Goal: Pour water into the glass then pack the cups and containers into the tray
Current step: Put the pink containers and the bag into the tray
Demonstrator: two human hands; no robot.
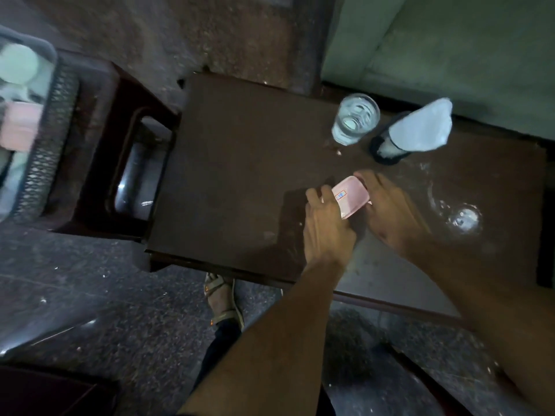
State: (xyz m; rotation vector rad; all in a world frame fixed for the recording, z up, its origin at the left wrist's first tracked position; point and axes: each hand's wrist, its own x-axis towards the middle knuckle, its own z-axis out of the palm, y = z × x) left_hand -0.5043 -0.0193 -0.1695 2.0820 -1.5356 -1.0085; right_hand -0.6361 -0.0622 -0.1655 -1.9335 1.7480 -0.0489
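head view is showing me both hands holding one pink container (350, 197) over the dark table (240, 175). my left hand (326, 226) is wrapping its fingers around the near side, and my right hand (390, 208) is gripping the far side. the pink container is tilting, with a small sticker facing up. a glass (354, 119) with water is standing further back, just beside a jug (411, 133). the tray (45, 139) is sitting far left on a stool (99, 163), already holding some things
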